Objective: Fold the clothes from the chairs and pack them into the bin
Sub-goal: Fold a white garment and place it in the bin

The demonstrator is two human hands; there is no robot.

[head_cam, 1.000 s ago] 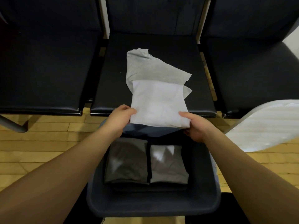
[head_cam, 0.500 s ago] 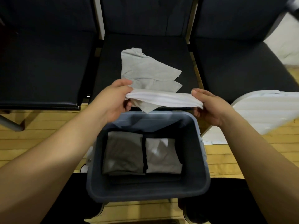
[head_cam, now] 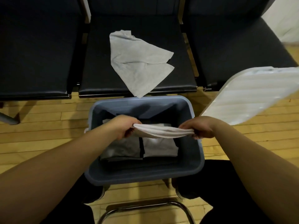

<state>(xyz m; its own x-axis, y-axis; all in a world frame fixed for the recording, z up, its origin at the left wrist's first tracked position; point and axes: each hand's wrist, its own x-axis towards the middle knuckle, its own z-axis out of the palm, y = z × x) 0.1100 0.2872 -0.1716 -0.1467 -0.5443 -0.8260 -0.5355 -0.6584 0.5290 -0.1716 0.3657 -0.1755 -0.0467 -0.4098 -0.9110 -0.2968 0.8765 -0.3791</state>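
Over the open grey plastic bin [head_cam: 198, 165] on the wooden floor [head_cam: 40, 135], two bare hands hold a folded white cloth [head_cam: 163, 130] flat between them. The left hand [head_cam: 125, 126] grips the left end of the folded white cloth, with its fingers curled under and its thumb on top. The right hand [head_cam: 198, 127] grips the right end the same way. The cloth sags a little in the middle and hangs just inside the top of the bin, above the clothes already packed.

Down in the bin lie two folded pieces side by side: a folded dark grey shirt [head_cam: 123, 149] on the left and a folded light grey shirt [head_cam: 160, 147] on the right. They are touching or nearly touching, with a dark strip between them.

Behind the bin stands a row of black padded chairs [head_cam: 40, 54]. On the middle seat lies a loose pale grey shirt [head_cam: 137, 62], not folded, with one corner hanging over the front edge of the seat near the bin's far rim.

Off to the right, a white ribbed plastic lid [head_cam: 252, 92] leans at a tilt beside the bin. A metal chair frame [head_cam: 145, 206] shows at the bottom.
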